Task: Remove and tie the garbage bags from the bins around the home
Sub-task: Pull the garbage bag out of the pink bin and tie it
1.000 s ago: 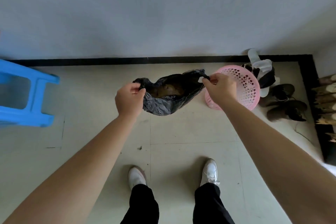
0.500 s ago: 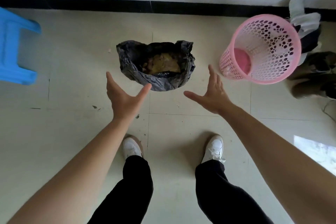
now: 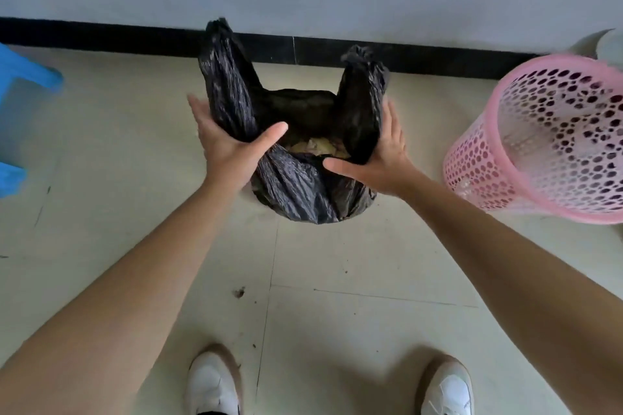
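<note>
A black garbage bag (image 3: pixel 300 189) sits on the tiled floor by the wall, its mouth open over yellowish rubbish. Its two top flaps stand upright. My left hand (image 3: pixel 229 148) has the left flap in the fork between thumb and outstretched fingers. My right hand (image 3: pixel 381 155) clasps the right flap the same way, thumb pointing left across the bag's front. The pink perforated bin (image 3: pixel 546 141) leans at the right with no liner in it, an arm's width from the bag.
A blue plastic stool (image 3: pixel 20 111) stands at the left edge. The wall with its black skirting (image 3: pixel 421 55) runs just behind the bag. My two white shoes (image 3: pixel 212 384) are at the bottom, on bare floor tiles.
The bag was set down on the floor and released, both hands spread above it. Now both hands have closed in on its sides and the two flaps are raised upright.
</note>
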